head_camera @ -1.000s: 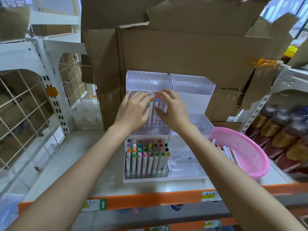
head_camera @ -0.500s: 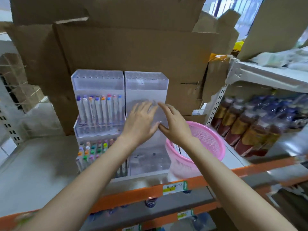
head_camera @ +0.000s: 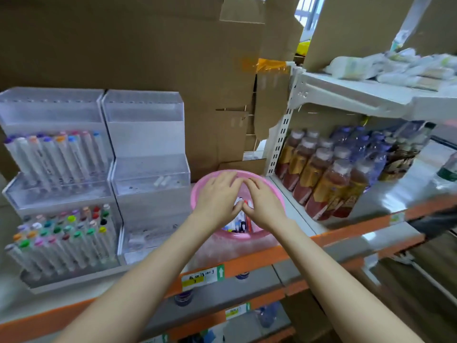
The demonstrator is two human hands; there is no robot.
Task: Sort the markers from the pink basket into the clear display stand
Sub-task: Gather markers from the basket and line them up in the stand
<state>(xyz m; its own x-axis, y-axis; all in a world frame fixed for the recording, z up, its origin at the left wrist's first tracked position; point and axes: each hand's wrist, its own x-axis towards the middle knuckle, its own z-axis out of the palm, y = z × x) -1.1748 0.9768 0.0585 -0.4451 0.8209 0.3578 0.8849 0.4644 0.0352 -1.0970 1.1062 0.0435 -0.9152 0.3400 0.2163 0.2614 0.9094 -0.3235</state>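
The pink basket (head_camera: 279,194) sits on the shelf right of the clear display stand (head_camera: 146,134). Loose markers (head_camera: 238,224) lie in the basket's bottom, mostly hidden by my hands. My left hand (head_camera: 217,199) and my right hand (head_camera: 264,201) are both down inside the basket, palms down, thumbs touching, fingers spread over the markers. Whether either hand grips a marker is hidden. The stand's left column holds a row of markers (head_camera: 57,157) on its middle tier and several coloured-cap markers (head_camera: 64,233) on its bottom tier. The right column is almost bare.
Cardboard boxes (head_camera: 148,45) stand behind the stand. A white rack upright (head_camera: 279,139) borders the basket on the right, with bottled drinks (head_camera: 326,174) on its shelf. The orange shelf edge (head_camera: 252,261) runs in front, with a price label (head_camera: 202,274).
Both hands left the stand's middle tier, swung right past the empty column and dropped into the pink basket. My view turned right with them.
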